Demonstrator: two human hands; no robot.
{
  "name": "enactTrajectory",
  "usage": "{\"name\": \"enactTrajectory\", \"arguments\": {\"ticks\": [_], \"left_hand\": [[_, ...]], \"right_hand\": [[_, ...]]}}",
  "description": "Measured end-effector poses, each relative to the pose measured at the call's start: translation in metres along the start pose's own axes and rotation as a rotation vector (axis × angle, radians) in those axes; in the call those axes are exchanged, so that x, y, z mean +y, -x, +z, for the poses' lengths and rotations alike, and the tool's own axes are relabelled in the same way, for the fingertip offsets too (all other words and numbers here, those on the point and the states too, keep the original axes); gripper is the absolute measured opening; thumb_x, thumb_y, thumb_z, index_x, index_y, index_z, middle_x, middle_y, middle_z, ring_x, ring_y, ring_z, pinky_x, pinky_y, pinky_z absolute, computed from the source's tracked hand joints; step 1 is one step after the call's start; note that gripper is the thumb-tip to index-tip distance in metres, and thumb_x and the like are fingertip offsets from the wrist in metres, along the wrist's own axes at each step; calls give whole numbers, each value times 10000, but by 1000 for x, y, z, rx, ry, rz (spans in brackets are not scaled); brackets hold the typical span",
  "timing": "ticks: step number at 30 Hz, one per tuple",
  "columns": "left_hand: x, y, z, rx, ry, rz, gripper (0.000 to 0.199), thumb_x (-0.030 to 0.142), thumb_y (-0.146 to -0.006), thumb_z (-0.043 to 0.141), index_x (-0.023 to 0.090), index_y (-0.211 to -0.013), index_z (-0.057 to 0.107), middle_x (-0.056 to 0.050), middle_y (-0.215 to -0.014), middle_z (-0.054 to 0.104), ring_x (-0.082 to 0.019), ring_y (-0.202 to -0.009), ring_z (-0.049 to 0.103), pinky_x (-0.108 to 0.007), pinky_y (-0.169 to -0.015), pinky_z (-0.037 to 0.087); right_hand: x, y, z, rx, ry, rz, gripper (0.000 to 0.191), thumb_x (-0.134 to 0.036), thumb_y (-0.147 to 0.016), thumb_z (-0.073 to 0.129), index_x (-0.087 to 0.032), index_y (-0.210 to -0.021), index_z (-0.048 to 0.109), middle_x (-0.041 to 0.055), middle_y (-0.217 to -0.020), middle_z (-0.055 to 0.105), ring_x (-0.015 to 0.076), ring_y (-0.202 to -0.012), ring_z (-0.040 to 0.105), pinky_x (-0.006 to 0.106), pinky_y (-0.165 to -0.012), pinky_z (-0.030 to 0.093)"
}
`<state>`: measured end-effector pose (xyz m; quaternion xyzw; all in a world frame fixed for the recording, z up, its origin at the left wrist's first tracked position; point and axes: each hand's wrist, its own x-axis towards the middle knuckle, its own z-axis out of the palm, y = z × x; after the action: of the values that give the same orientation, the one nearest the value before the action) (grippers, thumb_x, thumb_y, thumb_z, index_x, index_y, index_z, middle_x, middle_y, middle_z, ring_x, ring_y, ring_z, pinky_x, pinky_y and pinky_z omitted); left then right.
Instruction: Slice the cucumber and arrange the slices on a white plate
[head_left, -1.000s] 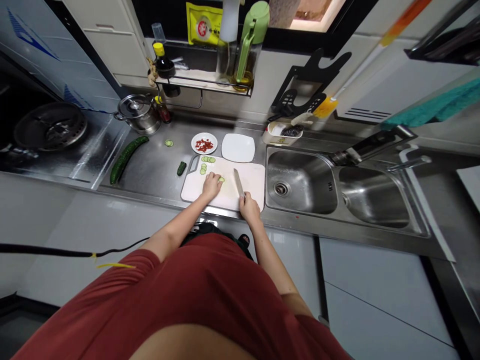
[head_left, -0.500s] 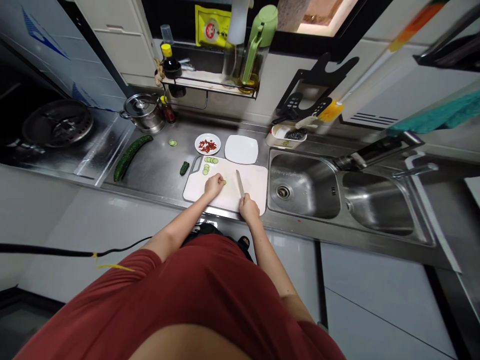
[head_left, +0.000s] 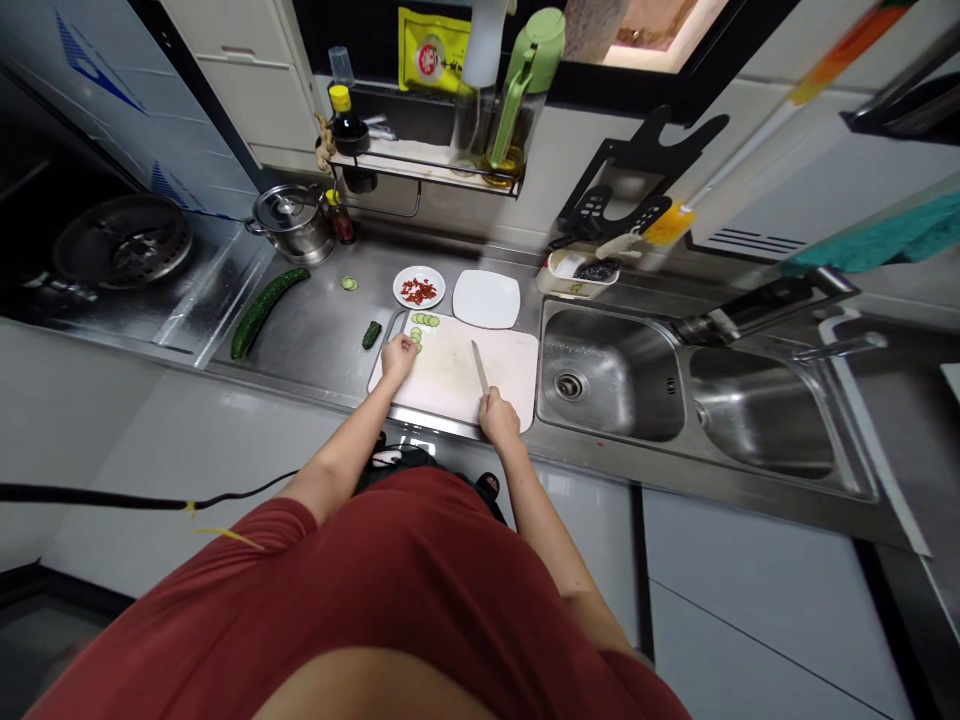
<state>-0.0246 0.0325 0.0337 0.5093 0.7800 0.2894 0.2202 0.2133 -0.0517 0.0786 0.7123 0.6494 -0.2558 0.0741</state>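
Currently, the right hand [head_left: 499,418] has its fingers closed around the handle of a kitchen knife [head_left: 480,367], which points away from the body, so the blade stands off to the right of the food. The left hand [head_left: 397,357] sits near the top-left corner of a white plastic cutting board [head_left: 465,400], its fingers bunched together and reaching down to cucumber slices [head_left: 424,320] that lie in a short row along the board's far edge. Whether those fingers grip a slice is hidden.

Just left of the board, a dark cucumber end [head_left: 371,335] lies on the stainless steel counter [head_left: 322,345], and a whole cucumber [head_left: 262,312] lies further left. A plate of chopped red chili [head_left: 397,290] and an empty-looking square white plate [head_left: 486,298] sit just beyond the board, within easy reach. A steel sink [head_left: 607,375] adjoins the board on the right, limiting room on that side.
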Motion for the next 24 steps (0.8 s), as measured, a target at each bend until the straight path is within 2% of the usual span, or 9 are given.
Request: {"name": "enactTrajectory", "arguments": {"ticks": [5,11,16,19,24], "left_hand": [[5,1,-7,-3,-104,-30,175,212,-798,518,206,-923,640,-34,-837,663,-151,-816,591,-238,-773,423],[6,5,-11,26,-159,11,213,221,-815,500,213,-982,632,-56,-943,637,-187,-914,576,-265,-842,427],[3,0,-9,2,-176,-11,191,261,-807,533,192,-948,642,-73,-960,620,-186,-902,574,-273,-836,424],[8,-8,-5,12,-160,-24,207,276,-794,548,205,-963,645,-76,-969,604,-202,-890,579,-299,-821,429],[31,-29,4,-24,-194,124,312,241,-783,548,236,-1084,628,-93,-1045,579,-248,-994,545,-346,-866,425]], "right_hand": [[-2,2,-2,-11,11,7,365,-337,-996,223,-164,-1246,425,151,-998,641,248,-950,618,341,-785,435],[0,0,-1,-13,-5,-5,365,-341,-995,222,-168,-1248,420,155,-1002,639,251,-945,615,351,-786,434],[1,-1,0,-11,-5,-10,356,-341,-995,228,-172,-1235,429,137,-982,643,249,-939,618,343,-781,434],[1,-2,-1,-12,-5,-9,352,-338,-995,232,-169,-1228,434,134,-981,643,245,-940,619,333,-779,433],[2,-2,-2,-9,-2,-17,354,-334,-993,224,-168,-1218,441,138,-978,648,253,-933,622,337,-766,437]]}}
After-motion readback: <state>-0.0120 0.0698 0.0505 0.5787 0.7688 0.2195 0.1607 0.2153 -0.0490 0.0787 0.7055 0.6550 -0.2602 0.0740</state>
